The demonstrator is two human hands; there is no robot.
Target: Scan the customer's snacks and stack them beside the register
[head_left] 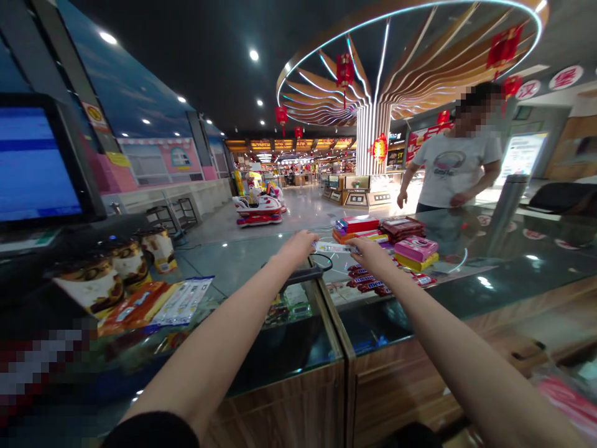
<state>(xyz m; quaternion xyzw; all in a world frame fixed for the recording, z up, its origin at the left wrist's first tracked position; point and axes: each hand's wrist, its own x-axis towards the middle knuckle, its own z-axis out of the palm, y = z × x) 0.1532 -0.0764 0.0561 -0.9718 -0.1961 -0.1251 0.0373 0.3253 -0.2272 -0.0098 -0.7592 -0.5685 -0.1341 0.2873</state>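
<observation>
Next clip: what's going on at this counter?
Someone at a glass shop counter holds a thin flat item stretched between the left hand and the right hand, each pinching one end. It sits just above the glass, beside a pile of boxed snacks and some red bars. Across the counter stands a person in a white T-shirt.

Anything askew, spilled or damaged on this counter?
Nothing stands out. The left hand and right hand hold a thin flat item over the glass counter; the snack boxes beside it sit stacked, nothing spilled.
</observation>
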